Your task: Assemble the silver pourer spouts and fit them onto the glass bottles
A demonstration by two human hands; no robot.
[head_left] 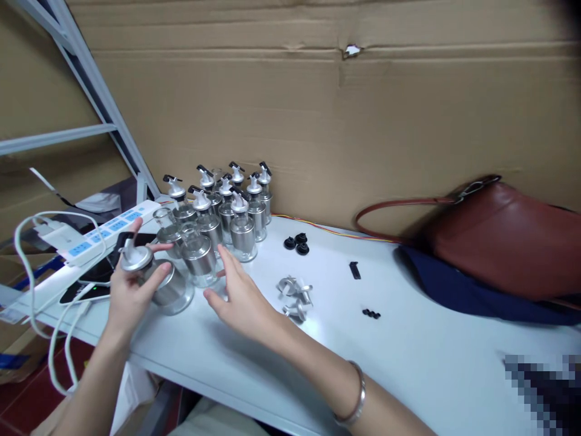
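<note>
My left hand (131, 293) curls round the nearest spouted bottle (171, 293) on the pale table (408, 363), whether clamped I can't tell, and my right hand (239, 298) slants leftward, thumb apart from fingers, before a cardboard wall (272, 97).

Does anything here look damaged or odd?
Yes: the cardboard behind the table has a small ragged hole, high up and to the right of the bottles. White shows through it, against the surrounding brown.
</note>
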